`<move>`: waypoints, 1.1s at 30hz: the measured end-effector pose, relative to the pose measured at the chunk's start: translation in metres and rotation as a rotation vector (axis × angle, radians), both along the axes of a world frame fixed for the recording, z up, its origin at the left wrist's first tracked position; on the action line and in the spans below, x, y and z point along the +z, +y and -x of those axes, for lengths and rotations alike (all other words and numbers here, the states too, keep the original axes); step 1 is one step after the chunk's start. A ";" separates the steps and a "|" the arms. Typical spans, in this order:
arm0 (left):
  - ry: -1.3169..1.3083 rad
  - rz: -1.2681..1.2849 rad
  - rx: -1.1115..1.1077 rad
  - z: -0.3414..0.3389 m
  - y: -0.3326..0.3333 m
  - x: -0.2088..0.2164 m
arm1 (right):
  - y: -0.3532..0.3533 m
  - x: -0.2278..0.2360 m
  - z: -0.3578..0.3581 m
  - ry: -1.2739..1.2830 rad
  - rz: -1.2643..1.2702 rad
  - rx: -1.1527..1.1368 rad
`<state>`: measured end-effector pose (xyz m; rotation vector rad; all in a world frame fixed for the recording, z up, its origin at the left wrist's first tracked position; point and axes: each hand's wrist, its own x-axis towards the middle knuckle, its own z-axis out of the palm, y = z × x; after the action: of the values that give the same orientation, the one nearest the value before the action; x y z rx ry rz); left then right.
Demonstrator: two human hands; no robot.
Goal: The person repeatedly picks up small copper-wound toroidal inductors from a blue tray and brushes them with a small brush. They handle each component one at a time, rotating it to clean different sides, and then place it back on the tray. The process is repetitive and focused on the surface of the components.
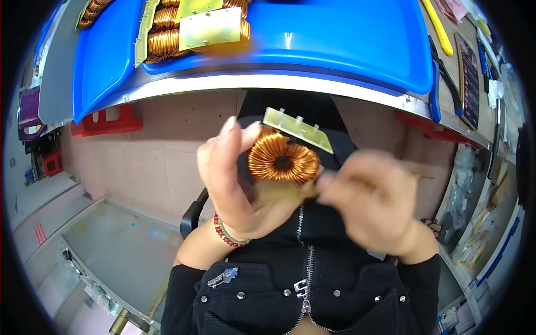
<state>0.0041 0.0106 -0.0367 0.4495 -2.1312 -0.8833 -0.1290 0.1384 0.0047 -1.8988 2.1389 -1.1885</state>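
My left hand (231,178) is closed around a ring-shaped copper coil (258,162), holding it up in front of my body. A pale yellow-green board (298,130) with small pins stands along the coil's far side. A second, blurred yellowish surface shows under the coil, near my left palm. Beside the coil's right edge, my right hand (377,198) is smeared by motion. Its fingers are curled, with thumb and fingertips drawn together close to the coil. Whatever they pinch is too blurred to make out.
A blue tray (346,50) lies on the bench ahead, with several copper coils (164,44) and boards at its left. Another blue tray (106,61) is beside it. A yellow-handled tool (439,28) and black-handled pliers (448,78) lie right. The metal bench edge (268,81) crosses ahead.
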 end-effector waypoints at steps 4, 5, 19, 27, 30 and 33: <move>0.024 0.088 0.076 -0.001 0.000 -0.006 | 0.002 0.001 -0.005 -0.008 -0.055 0.052; 0.022 0.109 0.071 0.000 -0.001 -0.006 | 0.004 -0.001 -0.011 -0.007 -0.090 0.175; -0.011 0.323 0.073 -0.005 -0.006 -0.015 | 0.015 0.019 0.010 0.078 -0.381 -0.098; -0.073 0.445 -0.073 -0.008 -0.011 -0.010 | 0.009 0.038 -0.001 0.309 -0.652 -0.286; 0.047 0.405 -0.027 -0.006 -0.009 -0.007 | 0.012 0.037 0.010 0.109 -0.381 -0.235; 0.068 0.375 -0.037 0.000 -0.010 -0.003 | 0.011 0.029 -0.001 0.066 -0.139 0.194</move>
<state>0.0042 0.0011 -0.0399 0.1851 -2.1831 -0.4925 -0.1280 0.1490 0.0339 -2.0534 1.9542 -0.9295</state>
